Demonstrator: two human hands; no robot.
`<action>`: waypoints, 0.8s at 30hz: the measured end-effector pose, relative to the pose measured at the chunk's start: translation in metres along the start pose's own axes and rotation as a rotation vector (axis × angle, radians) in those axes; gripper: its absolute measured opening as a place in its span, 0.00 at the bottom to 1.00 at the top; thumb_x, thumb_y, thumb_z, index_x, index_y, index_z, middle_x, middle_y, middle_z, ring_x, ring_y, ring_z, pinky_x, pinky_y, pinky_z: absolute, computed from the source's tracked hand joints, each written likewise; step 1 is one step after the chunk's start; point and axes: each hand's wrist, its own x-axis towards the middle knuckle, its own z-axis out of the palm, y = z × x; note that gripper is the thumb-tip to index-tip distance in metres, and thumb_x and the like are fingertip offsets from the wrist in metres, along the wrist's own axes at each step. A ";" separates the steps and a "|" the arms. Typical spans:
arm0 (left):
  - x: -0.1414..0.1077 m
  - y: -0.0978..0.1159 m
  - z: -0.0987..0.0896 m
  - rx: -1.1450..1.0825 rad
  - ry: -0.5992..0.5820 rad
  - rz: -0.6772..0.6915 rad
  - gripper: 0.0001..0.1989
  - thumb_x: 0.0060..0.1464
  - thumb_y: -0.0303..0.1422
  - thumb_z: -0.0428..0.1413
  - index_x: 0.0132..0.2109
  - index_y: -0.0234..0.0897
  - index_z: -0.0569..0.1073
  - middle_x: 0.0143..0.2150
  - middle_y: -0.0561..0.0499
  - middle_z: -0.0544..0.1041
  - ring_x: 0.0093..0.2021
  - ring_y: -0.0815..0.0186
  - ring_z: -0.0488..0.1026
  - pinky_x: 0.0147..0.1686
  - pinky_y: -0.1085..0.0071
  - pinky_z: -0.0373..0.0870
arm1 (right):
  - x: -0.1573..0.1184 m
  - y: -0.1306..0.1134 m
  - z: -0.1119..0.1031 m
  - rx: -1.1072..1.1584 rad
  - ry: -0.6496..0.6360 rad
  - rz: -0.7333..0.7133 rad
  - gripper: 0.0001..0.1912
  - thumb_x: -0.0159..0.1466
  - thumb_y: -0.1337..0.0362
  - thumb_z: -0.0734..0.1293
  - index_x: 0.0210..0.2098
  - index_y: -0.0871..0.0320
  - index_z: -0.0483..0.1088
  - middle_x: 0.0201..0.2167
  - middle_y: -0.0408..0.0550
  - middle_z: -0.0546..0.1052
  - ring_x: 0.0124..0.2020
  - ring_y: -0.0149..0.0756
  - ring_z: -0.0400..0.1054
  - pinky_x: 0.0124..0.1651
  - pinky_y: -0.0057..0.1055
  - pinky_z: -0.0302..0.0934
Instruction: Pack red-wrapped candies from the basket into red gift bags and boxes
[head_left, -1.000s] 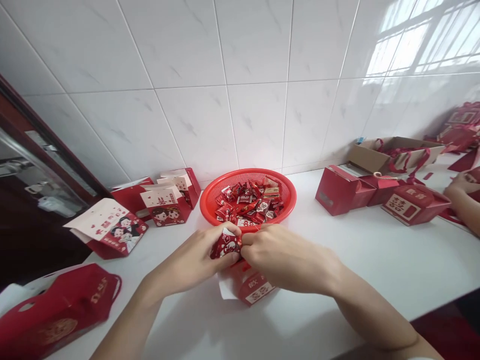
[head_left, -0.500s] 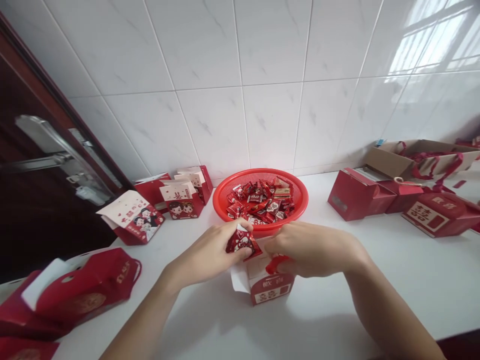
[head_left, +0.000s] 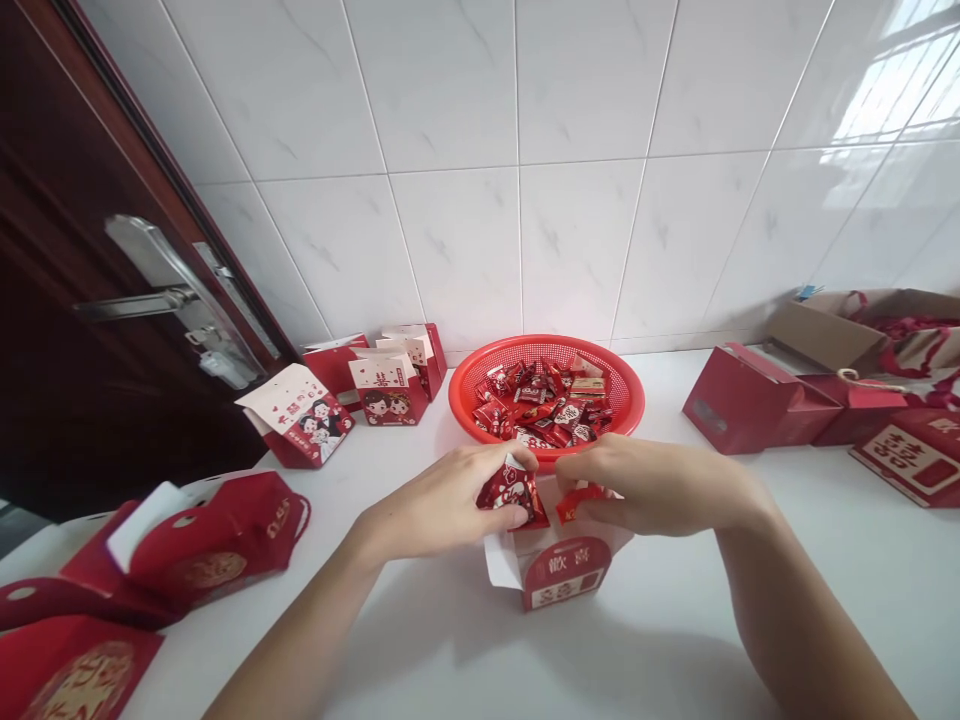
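Observation:
A small red gift box [head_left: 567, 572] with pale lettering stands on the white table, its top open and a white flap out to the left. My left hand [head_left: 442, 505] is closed around dark red wrapped candies [head_left: 511, 490] above the box's left side. Over the opening, my right hand [head_left: 652, 487] pinches a small bright red wrapped candy [head_left: 577, 502]. Just behind both hands sits a red plastic basket [head_left: 463, 392] of wrapped candies [head_left: 551, 410]. The inside of the box is mostly hidden by my hands.
Small picture-printed boxes [head_left: 304, 418] stand at the back left, with larger red boxes [head_left: 217, 545] nearer on the left. More red boxes [head_left: 757, 398] and an open cardboard carton [head_left: 825, 330] are at right. A tiled wall and a dark door [head_left: 45, 250] border the table.
The view has turned slightly left, so everything appears further right. My right hand has risen a little with the red candy. My left hand still grips its candies.

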 end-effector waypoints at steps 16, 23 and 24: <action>0.003 0.000 0.008 -0.126 0.042 0.069 0.20 0.59 0.34 0.58 0.58 0.44 0.72 0.55 0.51 0.80 0.52 0.58 0.76 0.51 0.65 0.70 | 0.015 -0.005 0.006 -0.018 0.043 0.109 0.13 0.66 0.53 0.70 0.38 0.57 0.74 0.20 0.38 0.66 0.21 0.30 0.58 0.24 0.30 0.45; 0.003 -0.002 0.007 -0.134 0.059 0.014 0.19 0.64 0.37 0.53 0.60 0.44 0.68 0.43 0.51 0.81 0.44 0.58 0.78 0.43 0.65 0.72 | 0.026 -0.008 0.011 0.065 0.165 0.214 0.10 0.63 0.66 0.68 0.26 0.57 0.67 0.21 0.39 0.68 0.22 0.28 0.57 0.26 0.29 0.46; 0.003 -0.002 0.007 -0.130 0.063 0.012 0.19 0.64 0.38 0.53 0.60 0.44 0.68 0.43 0.51 0.81 0.43 0.58 0.78 0.43 0.65 0.72 | 0.026 -0.007 0.012 0.036 0.168 0.229 0.11 0.62 0.68 0.67 0.24 0.57 0.65 0.20 0.39 0.66 0.22 0.27 0.56 0.26 0.30 0.45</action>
